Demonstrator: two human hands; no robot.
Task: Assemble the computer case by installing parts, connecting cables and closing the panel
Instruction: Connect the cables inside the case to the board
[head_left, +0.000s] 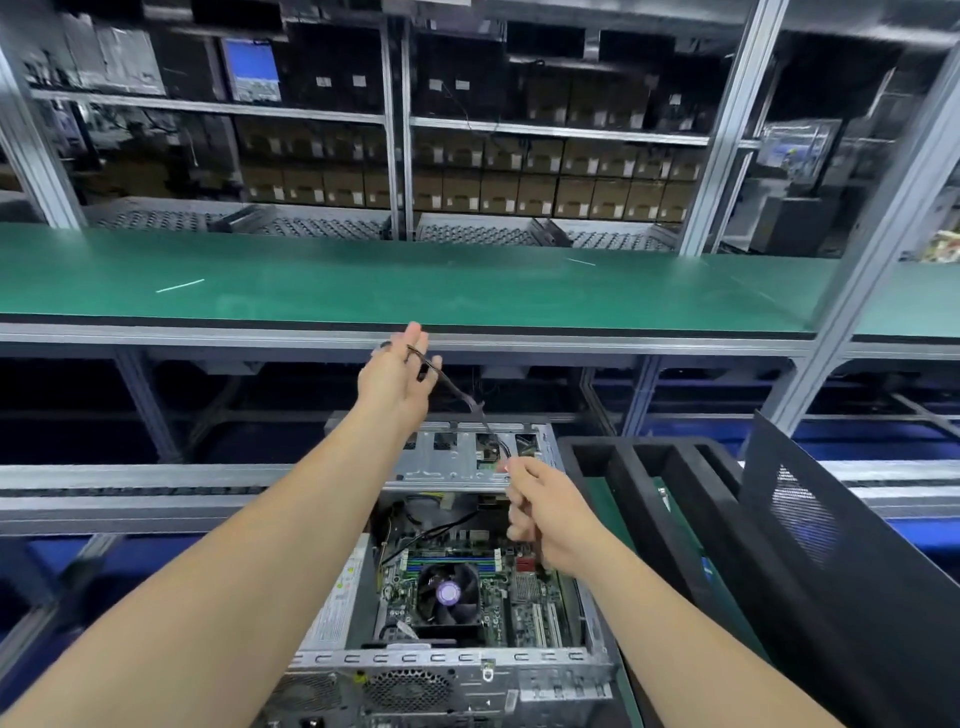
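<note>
An open computer case lies on its side at the near edge of an assembly bench, its motherboard and CPU fan exposed. Above the board, the worker's right hand is curled, its fingertips pinching a thin black cable where it comes up beside the metal drive cage at the case's far end. The left hand, raised higher and farther out, grips the cable's other end between thumb and fingers (the line runs taut between both hands). To the right, a black perforated side panel leans just beside a black foam tray. Beyond, a green shelf fronts racks of stacked cartons.
</note>
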